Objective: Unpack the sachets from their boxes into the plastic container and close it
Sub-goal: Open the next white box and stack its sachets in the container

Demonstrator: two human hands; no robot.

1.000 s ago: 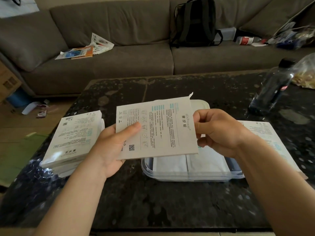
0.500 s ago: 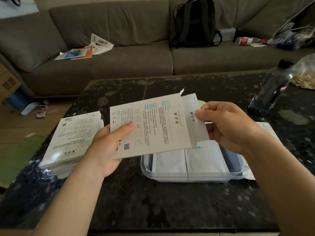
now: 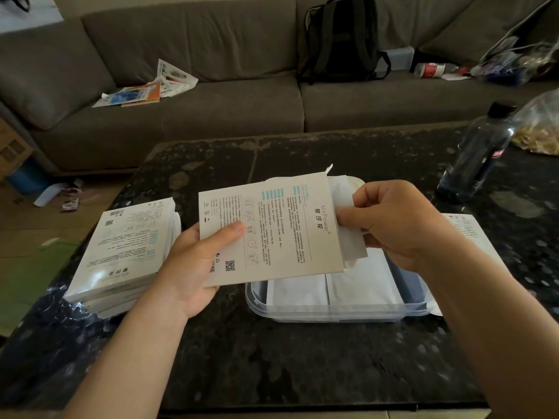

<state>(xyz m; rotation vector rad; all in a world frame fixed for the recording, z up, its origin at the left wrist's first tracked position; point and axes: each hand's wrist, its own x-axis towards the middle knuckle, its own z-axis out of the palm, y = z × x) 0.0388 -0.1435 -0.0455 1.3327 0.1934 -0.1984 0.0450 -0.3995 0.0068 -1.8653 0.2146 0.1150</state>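
Head view is showing a dark stone table (image 3: 272, 358) with a grey sofa (image 3: 211, 116) behind it. A backpack (image 3: 338, 40) is leaning against the sofa's back, and loose papers (image 3: 145, 89) are lying on its left seat. A dark bottle (image 3: 475, 158) is standing at the table's far right, just beside a clear bag (image 3: 541, 125). A stack (image 3: 127, 249) of boxes is sitting at the table's left, near the left hand (image 3: 193, 267). A flat pack (image 3: 465, 228) is lying at the right, partly hidden under the right forearm.

The container (image 3: 332, 313) is sitting open on the table between the forearms, with flat sachets (image 3: 357, 285) lying side by side in it. The held box (image 3: 272, 228) is blocking its far half from view.

The left hand is gripping the box above the container's left end, thumb lying across the printed face and fingers curled beneath, with the open end pointing right. White sachets (image 3: 352, 246) are sticking out of that end. The right hand (image 3: 396, 225) is pinching them just at the box's mouth, thumb on top and fingers curled behind. Both forearms are bare and reaching in from the near edge.
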